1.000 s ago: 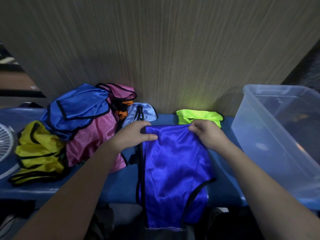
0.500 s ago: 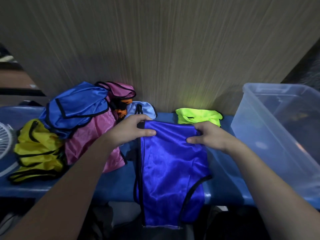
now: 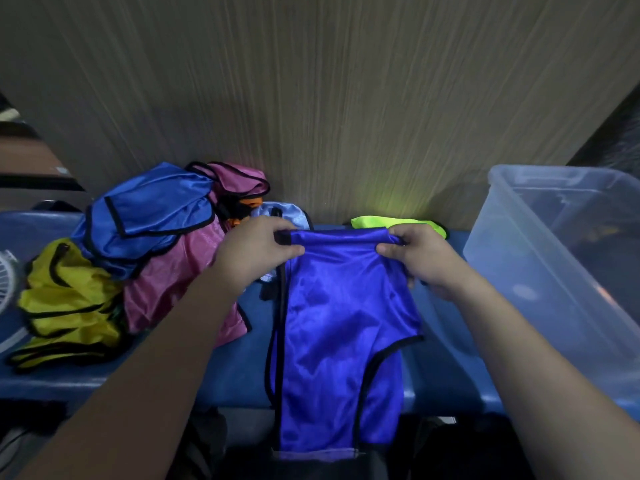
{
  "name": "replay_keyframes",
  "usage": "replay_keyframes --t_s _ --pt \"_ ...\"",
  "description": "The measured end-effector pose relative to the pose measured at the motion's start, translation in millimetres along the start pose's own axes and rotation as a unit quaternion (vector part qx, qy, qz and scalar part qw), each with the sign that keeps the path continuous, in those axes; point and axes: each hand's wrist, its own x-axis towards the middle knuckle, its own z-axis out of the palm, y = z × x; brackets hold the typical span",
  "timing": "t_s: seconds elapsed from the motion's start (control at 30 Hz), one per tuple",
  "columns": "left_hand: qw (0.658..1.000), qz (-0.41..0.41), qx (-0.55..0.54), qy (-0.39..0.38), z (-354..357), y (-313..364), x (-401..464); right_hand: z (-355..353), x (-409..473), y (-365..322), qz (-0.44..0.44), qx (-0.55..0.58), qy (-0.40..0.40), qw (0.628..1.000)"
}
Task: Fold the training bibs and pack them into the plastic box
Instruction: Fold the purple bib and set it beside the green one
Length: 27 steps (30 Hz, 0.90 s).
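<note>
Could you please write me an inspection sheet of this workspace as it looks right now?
Surface: blue table, bibs on its left and middle, box at its right end.
Job's things: purple bib lies flat, its lower end hanging over the near edge; clear plastic box, contents unclear through the wall.
Clutter: heap of blue bib, pink bib and yellow bib on the left; neon green bib by the wall.
Grip: left hand and right hand each pinch a top corner of the purple bib.
Cables: nothing seen.
Surroundings: wood-grain wall panel behind; white fan at the left edge.
</note>
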Motion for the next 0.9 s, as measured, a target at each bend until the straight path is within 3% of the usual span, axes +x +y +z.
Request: replay_keyframes --t_s 0.07,0.17,0.3,0.53,0.77,0.9 --pt "0.997 -0.006 0.021 0.073 2 9 2 4 4 -4 0.003 0.073 0.021 0.997" --pt "0.993 -0.019 -0.073 0.096 5 18 4 9 13 -5 -0.005 0.158 0.044 0.986" --pt "0.979 -0.031 -0.188 0.07 8 22 7 9 18 -2 -0.021 0.146 0.074 0.986" --pt "0.98 0.032 -0.197 0.026 7 12 -8 -5 0 4 -0.042 0.053 0.06 0.996" --pt "0.978 0.124 -0.16 -0.041 2 -5 -50 -11 -31 17 -0.085 0.063 -0.04 0.994" --pt "0.97 0.162 -0.149 -0.102 1 -7 -77 -14 -49 23 -0.143 -0.024 -0.131 0.981"
